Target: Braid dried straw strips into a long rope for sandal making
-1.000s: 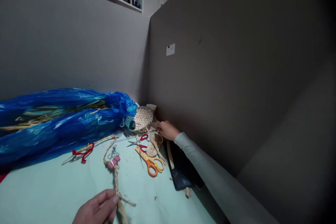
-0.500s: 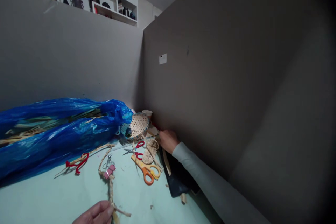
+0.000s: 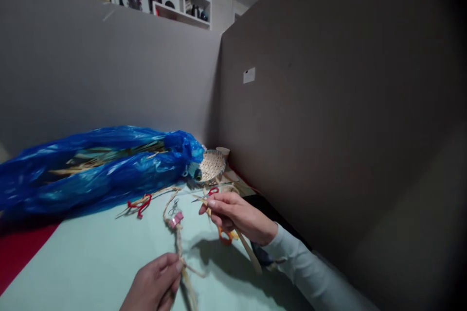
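Note:
My left hand (image 3: pixel 156 282) pinches a braided straw cord (image 3: pixel 178 241) low in the view, with loose strands hanging past the fingers. A pink clip (image 3: pixel 176 219) grips the cord's upper part, beside a small metal key ring (image 3: pixel 174 206). To the right, my right hand (image 3: pixel 241 216) is raised over the table and closed on a flat straw strip (image 3: pixel 251 256), whose thin tip pokes out beyond the thumb. Beneath that hand lie orange-handled scissors (image 3: pixel 224 236), partly covered, and red-handled scissors (image 3: pixel 213 190).
A long blue plastic bag (image 3: pixel 127 180) of straw lies along the back wall. At its right end are a woven basket (image 3: pixel 213 165) and a cup (image 3: pixel 223 151). A red tie (image 3: pixel 140 205) rests on the pale green tabletop (image 3: pixel 95 252). A dark wall (image 3: pixel 328 107) rises at right.
My right hand has come back from the far right corner toward the left hand, now with a straw strip. The left hand keeps its pinch on the cord. The camera has turned left.

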`<state>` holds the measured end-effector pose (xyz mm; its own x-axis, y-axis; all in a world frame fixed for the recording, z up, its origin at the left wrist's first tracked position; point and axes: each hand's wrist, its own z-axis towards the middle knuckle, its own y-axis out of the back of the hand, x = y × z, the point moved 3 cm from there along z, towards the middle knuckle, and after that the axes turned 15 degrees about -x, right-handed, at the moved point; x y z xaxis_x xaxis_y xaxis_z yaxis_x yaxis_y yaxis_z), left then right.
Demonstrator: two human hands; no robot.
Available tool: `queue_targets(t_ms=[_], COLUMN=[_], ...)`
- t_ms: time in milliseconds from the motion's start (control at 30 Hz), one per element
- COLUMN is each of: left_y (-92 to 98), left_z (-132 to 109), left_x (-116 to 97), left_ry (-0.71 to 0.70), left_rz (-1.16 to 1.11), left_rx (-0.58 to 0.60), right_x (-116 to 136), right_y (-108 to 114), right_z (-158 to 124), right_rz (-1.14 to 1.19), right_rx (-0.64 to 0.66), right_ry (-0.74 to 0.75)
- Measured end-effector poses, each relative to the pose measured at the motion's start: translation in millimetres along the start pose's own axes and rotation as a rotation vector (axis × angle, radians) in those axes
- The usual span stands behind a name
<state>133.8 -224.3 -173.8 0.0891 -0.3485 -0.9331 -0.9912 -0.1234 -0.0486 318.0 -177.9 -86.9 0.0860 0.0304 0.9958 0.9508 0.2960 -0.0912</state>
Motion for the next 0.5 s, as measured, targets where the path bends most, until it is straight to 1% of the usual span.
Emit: queue_targets(t_ms=[67,100,200,267,400,500], left_y=[-0.5,-0.3,-0.3,-0.5,-0.5,0.8], left_z=[-5,-7,-10,-12,-14,-14], left_x=[-5,-7,-11,-12,-12,-12], left_ry=[-0.038,-0.033,-0.011,-0.012,-0.012,0.002], left_rz=[-0.006,-0.02,-0.044,-0.053,-0.058,-0.069], left_rx=[0.033,0.029,0.007,-0.016,-0.029,-0.025], right_x=[-13,-17,-22,-22,-24,-29], right_y=[-17,-24,-35,-37,-36,-32], right_z=[-7,-10,-16,-20,-24,-24], right_rz=[0.029,0.03,-0.024,-0.138,-0.379,-0.454], right_rx=[0.007,0.002,-0.015,-0.035,-0.099,-0.128], right_ry=[-0.067,-0.08,-0.077,-0.038,0.106,0.157])
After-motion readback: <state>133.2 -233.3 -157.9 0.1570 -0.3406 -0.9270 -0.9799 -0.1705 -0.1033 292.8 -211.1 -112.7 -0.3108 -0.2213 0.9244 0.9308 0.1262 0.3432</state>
